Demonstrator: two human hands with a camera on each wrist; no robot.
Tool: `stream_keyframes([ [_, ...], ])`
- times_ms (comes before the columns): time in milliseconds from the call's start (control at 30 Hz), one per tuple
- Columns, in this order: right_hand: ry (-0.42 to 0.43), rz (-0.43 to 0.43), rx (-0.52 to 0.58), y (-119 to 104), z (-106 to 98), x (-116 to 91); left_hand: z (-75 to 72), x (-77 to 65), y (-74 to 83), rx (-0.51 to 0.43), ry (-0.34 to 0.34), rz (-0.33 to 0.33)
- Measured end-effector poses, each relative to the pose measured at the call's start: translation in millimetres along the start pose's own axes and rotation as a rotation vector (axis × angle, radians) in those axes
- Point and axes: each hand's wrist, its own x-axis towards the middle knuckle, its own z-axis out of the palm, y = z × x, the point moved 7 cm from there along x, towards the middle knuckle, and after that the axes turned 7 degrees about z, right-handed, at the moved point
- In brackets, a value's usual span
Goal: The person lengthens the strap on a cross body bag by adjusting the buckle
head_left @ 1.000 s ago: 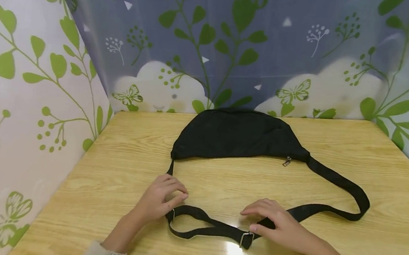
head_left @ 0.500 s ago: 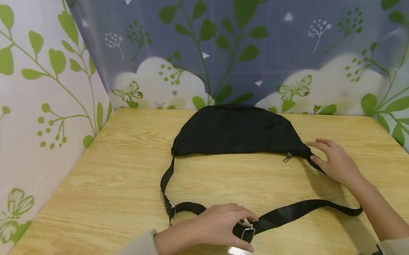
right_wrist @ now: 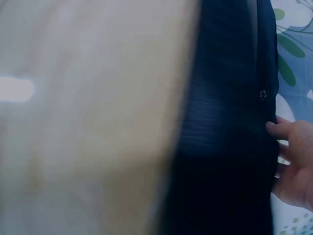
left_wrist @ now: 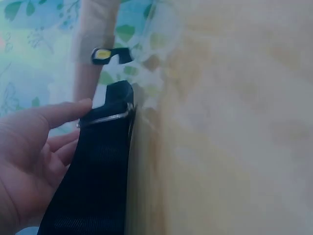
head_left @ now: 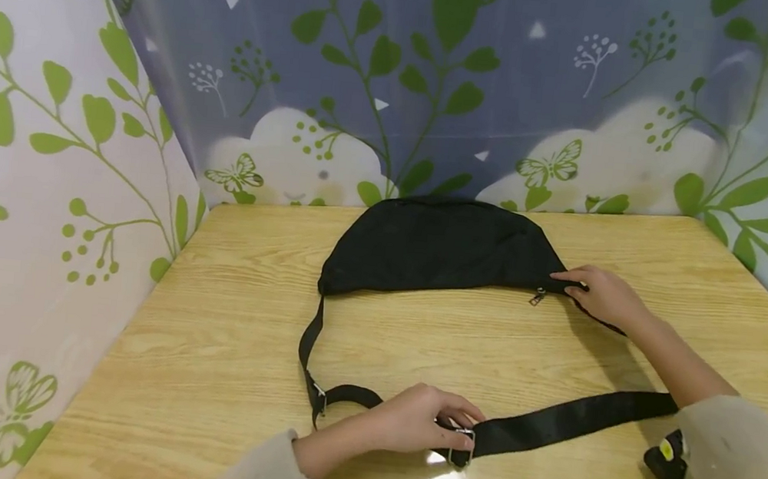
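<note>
A black waist bag (head_left: pixel 432 248) lies flat at the back of the table, a small zipper pull (head_left: pixel 537 297) hanging near its right corner. From both ends its strap (head_left: pixel 567 427) loops toward the front. My left hand (head_left: pixel 408 419) pinches this strap beside a metal buckle (head_left: pixel 461 447); the left wrist view has the thumb on the strap's edge next to the buckle (left_wrist: pixel 105 120), fingers behind. At the bag's right end my right hand (head_left: pixel 604 295) pinches the corner where the strap joins. In the right wrist view, the strap (right_wrist: pixel 225 122) covers much of the scene.
The bag and strap lie on a wood-grain table (head_left: pixel 224 317). A patterned cloth (head_left: pixel 399 79) with leaves and butterflies rises behind it, and another wall of cloth (head_left: pixel 83 187) stands at the left. A second slider (head_left: pixel 320 399) sits on the strap's left side.
My right hand has gone from the strap's front to the bag's right corner and now pinches it. My left hand has moved right, from the strap's left bend to the buckle. The bag stays put.
</note>
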Motion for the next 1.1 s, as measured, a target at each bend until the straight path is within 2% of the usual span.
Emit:
stream_keyframes([
  [167,-0.157,-0.001,0.028,-0.3,-0.4,1.7,13.5,-9.4,9.0,-0.029,-0.08,0.044],
  [300,-0.276,-0.054,0.022,-1.7,-0.8,0.7,22.2,-22.3,14.0,-0.081,-0.152,0.075],
  [433,-0.335,-0.103,0.022,-2.1,-0.8,-0.3,27.6,-35.8,13.6,-0.183,-0.238,0.077],
  [567,-0.352,-0.1,0.082,2.7,-2.5,-3.7,25.4,-41.6,9.3,-0.268,-0.286,0.07],
  [633,-0.33,-0.099,0.121,4.6,-5.6,-6.4,22.5,-41.3,6.0,-0.3,-0.282,0.066],
  [700,-0.27,-0.125,0.146,5.6,-11.0,-10.3,19.2,-40.4,2.8,-0.301,-0.271,0.064],
  [800,-0.148,-0.229,0.132,5.5,-21.3,-22.5,14.9,-40.0,0.1,-0.252,-0.245,0.052],
  [900,-0.041,-0.355,0.039,9.3,-25.8,-42.1,9.6,-42.6,1.7,-0.125,-0.233,0.056],
  [967,-0.005,-0.422,-0.006,14.1,-24.6,-54.8,3.6,-46.7,4.6,-0.018,-0.239,0.08],
  [1033,0.017,-0.457,-0.016,19.8,-22.7,-64.4,-8.2,-53.4,6.9,0.103,-0.245,0.11],
  [1100,0.026,-0.471,-0.008,25.0,-21.8,-71.6,-25.6,-63.8,5.9,0.165,-0.236,0.117],
])
